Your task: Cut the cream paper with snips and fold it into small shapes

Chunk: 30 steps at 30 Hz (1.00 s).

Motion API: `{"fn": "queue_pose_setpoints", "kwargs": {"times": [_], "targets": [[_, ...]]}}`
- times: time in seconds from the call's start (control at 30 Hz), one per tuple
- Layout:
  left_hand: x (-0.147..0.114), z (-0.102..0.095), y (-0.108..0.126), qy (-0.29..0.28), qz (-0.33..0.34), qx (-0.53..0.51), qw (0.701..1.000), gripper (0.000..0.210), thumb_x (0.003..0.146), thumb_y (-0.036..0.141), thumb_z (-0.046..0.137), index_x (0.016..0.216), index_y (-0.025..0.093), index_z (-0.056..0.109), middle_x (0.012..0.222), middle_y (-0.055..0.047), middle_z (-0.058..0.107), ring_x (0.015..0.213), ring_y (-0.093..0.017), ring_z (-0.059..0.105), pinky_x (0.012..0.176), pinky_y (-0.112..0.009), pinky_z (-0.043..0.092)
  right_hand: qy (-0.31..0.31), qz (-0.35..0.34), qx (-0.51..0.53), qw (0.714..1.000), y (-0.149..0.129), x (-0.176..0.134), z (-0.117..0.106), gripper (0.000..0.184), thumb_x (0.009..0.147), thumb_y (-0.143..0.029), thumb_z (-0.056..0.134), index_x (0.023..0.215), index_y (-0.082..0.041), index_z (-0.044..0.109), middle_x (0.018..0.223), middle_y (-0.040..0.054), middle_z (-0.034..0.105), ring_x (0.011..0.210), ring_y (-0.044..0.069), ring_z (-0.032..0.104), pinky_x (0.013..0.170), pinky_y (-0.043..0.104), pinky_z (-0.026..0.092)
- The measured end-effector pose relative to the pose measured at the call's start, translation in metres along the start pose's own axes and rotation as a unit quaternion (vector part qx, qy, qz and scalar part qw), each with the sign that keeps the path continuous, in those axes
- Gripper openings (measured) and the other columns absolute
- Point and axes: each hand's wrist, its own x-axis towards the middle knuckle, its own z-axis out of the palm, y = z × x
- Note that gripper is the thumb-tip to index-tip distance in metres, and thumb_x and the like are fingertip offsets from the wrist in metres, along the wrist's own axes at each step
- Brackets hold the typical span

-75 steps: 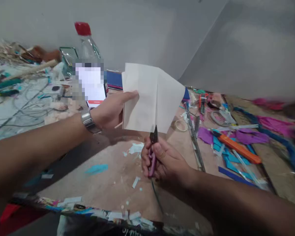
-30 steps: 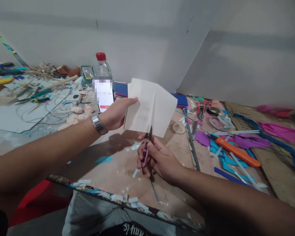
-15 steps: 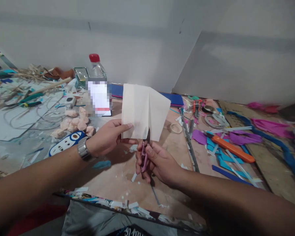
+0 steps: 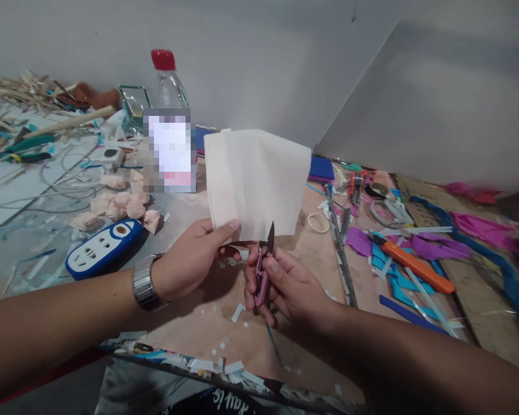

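One white sheet is pinched by the left hand (near left corner). The right hand grips pink snips.

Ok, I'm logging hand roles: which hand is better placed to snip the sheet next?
Probably the right hand: it holds the pink snips near the white sheet, which the left hand grips.

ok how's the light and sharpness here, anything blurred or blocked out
Head view: light soft and dim, shadows on the table below the paper, no harsh glare; head view again: phone mostly hidden by coarse pixel blocks, snips fairly crisp, pink scrap at far right softer.
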Motion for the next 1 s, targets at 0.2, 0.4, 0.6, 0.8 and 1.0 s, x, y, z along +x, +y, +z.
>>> {"fn": "queue_pose_setpoints", "kwargs": {"times": [0.2,0.4,0.6,0.8,1.0], "targets": [[0.0024,0.0008,0.0054,0.014,0.012,-0.024,1.000,0.028,0.088,0.044,0.071,0.090,0.016,0.070,0.091,-0.010,0.077,0.077,-0.018,0.070,0.069,-0.029,0.055,0.005,0.014,0.003,1.000,0.0017,-0.0038,0.0028,0.030,0.096,-0.047,0.065,0.106,-0.021,0.056,0.078,-0.0014,0.063,0.061,0.011,0.068,0.038,0.012,0.045],[0.0029,0.0003,0.0072,0.014,0.014,-0.041,0.999,0.020,0.091,0.037,0.067,0.094,0.018,0.067,0.095,-0.008,0.078,0.083,-0.020,0.074,0.066,-0.028,0.058,0.001,0.032,-0.003,0.999,0.0018,-0.0057,0.0032,0.029,0.097,-0.047,0.064,0.104,-0.021,0.054,0.077,-0.0020,0.062,0.056,0.010,0.065,0.037,0.012,0.041],[0.0025,-0.0029,0.0061,0.015,0.055,0.019,0.998,0.027,0.092,0.045,0.067,0.090,0.018,0.068,0.090,-0.007,0.077,0.080,-0.020,0.073,0.065,-0.028,0.057,0.005,0.043,-0.005,0.999,0.0006,-0.0077,0.0056,0.028,0.096,-0.047,0.066,0.102,-0.022,0.054,0.076,-0.0029,0.062,0.055,0.010,0.064,0.038,0.013,0.037],[0.0009,-0.0056,0.0094,0.030,0.091,0.118,0.988,0.033,0.091,0.049,0.067,0.080,0.018,0.067,0.078,-0.004,0.074,0.063,-0.016,0.069,0.064,-0.027,0.057,0.026,0.030,0.009,0.999,0.0018,-0.0066,0.0056,0.031,0.093,-0.048,0.070,0.099,-0.021,0.055,0.074,-0.0035,0.062,0.056,0.009,0.064,0.048,0.017,0.044],[-0.0002,-0.0049,0.0097,0.047,0.091,0.156,0.982,0.032,0.094,0.047,0.063,0.082,0.018,0.066,0.078,-0.005,0.074,0.065,-0.016,0.070,0.060,-0.025,0.055,0.024,0.031,0.018,0.999,0.0015,-0.0069,0.0060,0.029,0.093,-0.045,0.070,0.098,-0.021,0.056,0.073,-0.0036,0.062,0.055,0.008,0.062,0.053,0.018,0.047]]}}
